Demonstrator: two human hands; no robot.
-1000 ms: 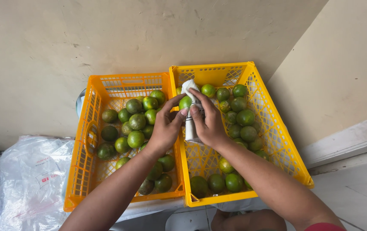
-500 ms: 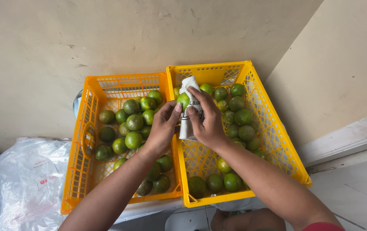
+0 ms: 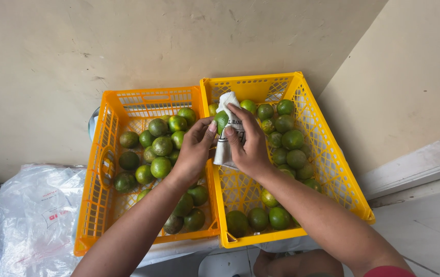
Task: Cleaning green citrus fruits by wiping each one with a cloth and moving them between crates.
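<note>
1. A rough, stained beige wall (image 3: 127, 46) is seen behind the work area; a paler panel (image 3: 415, 77) meets it at the right, above a white ledge (image 3: 415, 164).
2. A crumpled clear plastic bag (image 3: 30, 220) with red print is shown at lower left.
3. Two rectangular crates of perforated plastic are set side by side, touching: an orange crate (image 3: 96, 169) on the left and a yellow crate (image 3: 333, 169) on the right. Both are partly filled with round, glossy green citrus fruits (image 3: 161, 166).
4. The left hand (image 3: 194, 151) is extended over the divide between the crates, its fingers curled and its fingertips closed on a single green fruit (image 3: 221, 120).
5. The right hand (image 3: 250, 146) is held opposite, fingers bent, gripping a white printed cloth (image 3: 226, 146) that is pressed against the same fruit.
6. The fruit is held above the inner rim of the yellow crate, between both hands.
</note>
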